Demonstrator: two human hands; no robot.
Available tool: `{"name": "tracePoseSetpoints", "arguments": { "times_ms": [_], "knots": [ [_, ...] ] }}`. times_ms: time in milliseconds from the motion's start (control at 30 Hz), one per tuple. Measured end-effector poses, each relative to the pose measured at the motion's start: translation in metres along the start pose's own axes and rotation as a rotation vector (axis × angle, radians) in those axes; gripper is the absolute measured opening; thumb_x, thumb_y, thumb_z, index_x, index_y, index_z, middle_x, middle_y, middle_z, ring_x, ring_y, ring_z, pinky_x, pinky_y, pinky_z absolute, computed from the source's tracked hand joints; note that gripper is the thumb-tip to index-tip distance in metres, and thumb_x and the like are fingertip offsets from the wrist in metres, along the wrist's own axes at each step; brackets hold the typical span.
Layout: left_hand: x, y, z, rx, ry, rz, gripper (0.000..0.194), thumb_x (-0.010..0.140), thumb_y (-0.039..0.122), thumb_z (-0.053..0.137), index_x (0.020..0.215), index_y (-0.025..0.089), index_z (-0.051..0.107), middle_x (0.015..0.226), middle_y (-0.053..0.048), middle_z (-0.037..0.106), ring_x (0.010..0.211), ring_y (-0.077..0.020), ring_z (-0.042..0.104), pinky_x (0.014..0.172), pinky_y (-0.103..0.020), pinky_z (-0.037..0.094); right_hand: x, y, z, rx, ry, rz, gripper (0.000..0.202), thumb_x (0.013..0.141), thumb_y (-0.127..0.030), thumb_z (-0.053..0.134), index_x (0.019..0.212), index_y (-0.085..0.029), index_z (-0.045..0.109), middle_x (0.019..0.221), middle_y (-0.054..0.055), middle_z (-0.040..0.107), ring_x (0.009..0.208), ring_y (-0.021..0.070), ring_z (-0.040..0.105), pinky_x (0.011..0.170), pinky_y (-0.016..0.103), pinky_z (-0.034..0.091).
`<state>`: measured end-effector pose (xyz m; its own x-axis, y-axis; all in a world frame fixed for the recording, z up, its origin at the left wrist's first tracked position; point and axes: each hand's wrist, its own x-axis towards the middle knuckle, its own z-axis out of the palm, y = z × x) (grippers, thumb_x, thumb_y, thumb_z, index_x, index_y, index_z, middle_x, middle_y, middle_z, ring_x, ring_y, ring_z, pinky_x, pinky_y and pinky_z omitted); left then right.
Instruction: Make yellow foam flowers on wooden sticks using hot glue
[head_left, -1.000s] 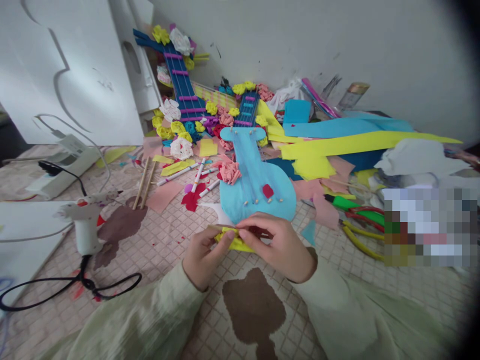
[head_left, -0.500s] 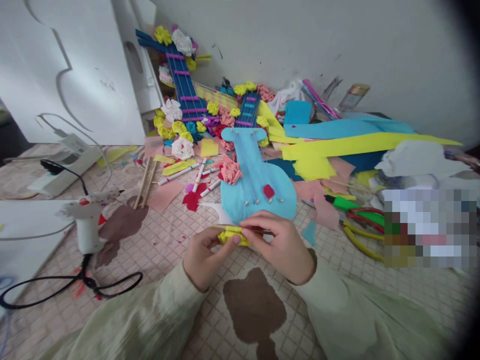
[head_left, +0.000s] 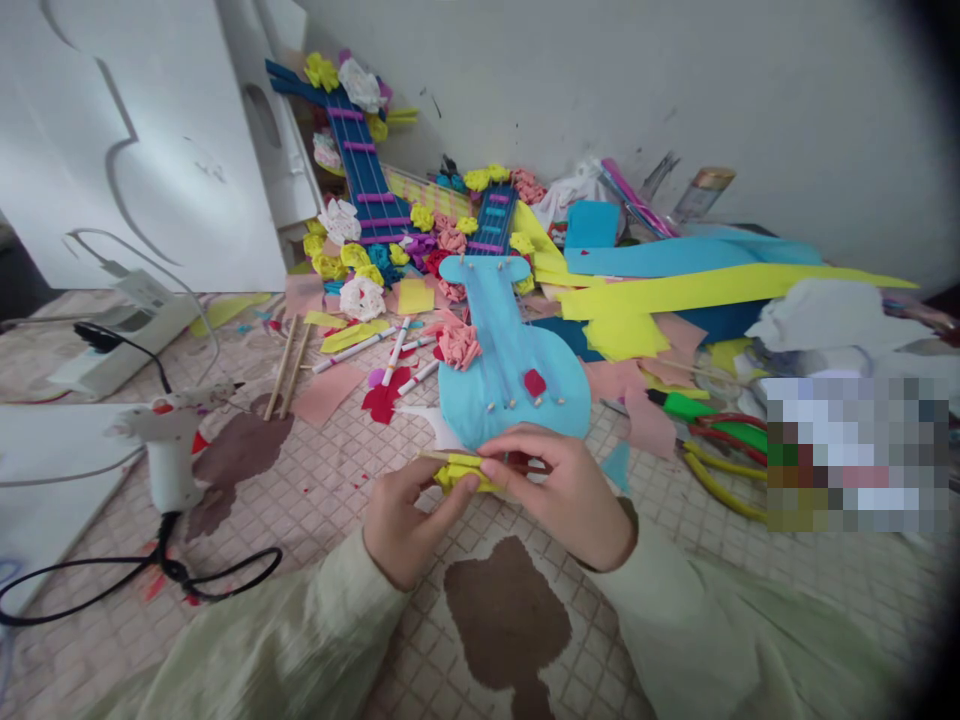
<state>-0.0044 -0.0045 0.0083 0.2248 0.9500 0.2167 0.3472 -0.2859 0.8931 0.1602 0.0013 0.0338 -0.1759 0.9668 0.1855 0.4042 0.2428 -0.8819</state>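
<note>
My left hand [head_left: 409, 520] pinches the left end of a small piece of yellow crepe paper [head_left: 459, 471]. From the other side, my right hand [head_left: 562, 490] grips the same paper between thumb and fingers. A thin wooden stick [head_left: 433, 456] lies along the paper's top edge, partly hidden by the fingers. Just beyond both hands lies a light-blue paper-covered guitar shape [head_left: 555, 345] with strings, small pegs and a red spot. A pink paper flower [head_left: 457, 342] sits at its left edge.
A white hot glue gun [head_left: 172, 455] with a looped black cord stands at left, near a power strip [head_left: 139, 335]. Wooden sticks [head_left: 289, 365] and markers [head_left: 396, 350] lie mid-table. Decorated dark-blue guitars [head_left: 361, 165] lean behind. Yellow paper strips [head_left: 720, 290] and pliers [head_left: 720, 480] are at right.
The view has shifted very slightly. Both hands keep their hold on the yellow crepe paper, with hardly any movement of the fingers.
</note>
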Motion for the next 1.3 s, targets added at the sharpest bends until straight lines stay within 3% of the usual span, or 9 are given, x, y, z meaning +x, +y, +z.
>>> {"name": "tracePoseSetpoints", "arguments": {
  "times_ms": [133,467,800,1033,1200,1300],
  "knots": [
    [-0.001,-0.001,0.002,-0.028,-0.007,-0.023,0.015,0.077,0.024,0.054,0.083,0.013,0.062,0.074,-0.004,0.065,0.071,-0.0146,0.060,0.065,-0.024,0.049,-0.003,-0.004,0.004,-0.047,0.049,-0.043,0.009,0.075,-0.018,0.056,0.078,-0.017,0.064,0.077,0.003,0.063,0.072,0.0136,0.057,0.060,0.024,0.047],
    [0.002,0.005,-0.001,-0.174,0.008,-0.112,0.014,0.077,0.025,0.052,0.074,0.014,0.061,0.066,-0.001,0.059,0.060,-0.0104,0.053,0.053,-0.018,0.043,-0.005,-0.003,0.006,-0.073,0.033,-0.087,0.012,0.078,-0.018,0.051,0.078,-0.014,0.063,0.075,0.003,0.061,0.066,0.0109,0.055,0.055,0.022,0.043],
    [0.004,-0.004,-0.002,-0.050,0.060,-0.120,0.023,0.077,0.029,0.052,0.064,0.013,0.060,0.055,0.000,0.051,0.052,-0.0087,0.043,0.046,-0.018,0.036,-0.001,-0.002,0.007,-0.088,-0.028,-0.117,0.017,0.078,-0.018,0.051,0.085,-0.013,0.065,0.079,0.004,0.061,0.060,0.0091,0.053,0.052,0.021,0.042],
    [0.006,-0.004,-0.003,-0.077,-0.041,-0.097,0.019,0.079,0.029,0.051,0.078,0.014,0.063,0.068,-0.003,0.061,0.064,-0.0122,0.054,0.058,-0.021,0.044,0.000,0.002,0.004,-0.134,-0.039,-0.107,0.015,0.080,-0.017,0.048,0.080,-0.014,0.063,0.077,0.004,0.062,0.069,0.0123,0.057,0.063,0.023,0.045],
    [0.010,0.002,-0.009,-0.100,0.041,-0.117,0.023,0.080,0.031,0.049,0.087,0.013,0.061,0.085,-0.007,0.064,0.079,-0.0166,0.059,0.069,-0.026,0.048,0.001,0.006,0.001,-0.163,-0.018,-0.132,0.015,0.081,-0.019,0.046,0.078,-0.014,0.060,0.077,0.005,0.062,0.070,0.0134,0.057,0.063,0.024,0.045],
    [0.002,0.012,-0.025,-0.020,0.135,-0.111,0.026,0.080,0.030,0.048,0.099,0.015,0.057,0.100,-0.010,0.061,0.091,-0.0185,0.057,0.071,-0.027,0.049,0.004,0.010,-0.001,-0.174,-0.003,-0.130,0.016,0.081,-0.023,0.045,0.079,-0.015,0.059,0.078,0.005,0.063,0.071,0.0144,0.057,0.063,0.025,0.045]
  ]
}}
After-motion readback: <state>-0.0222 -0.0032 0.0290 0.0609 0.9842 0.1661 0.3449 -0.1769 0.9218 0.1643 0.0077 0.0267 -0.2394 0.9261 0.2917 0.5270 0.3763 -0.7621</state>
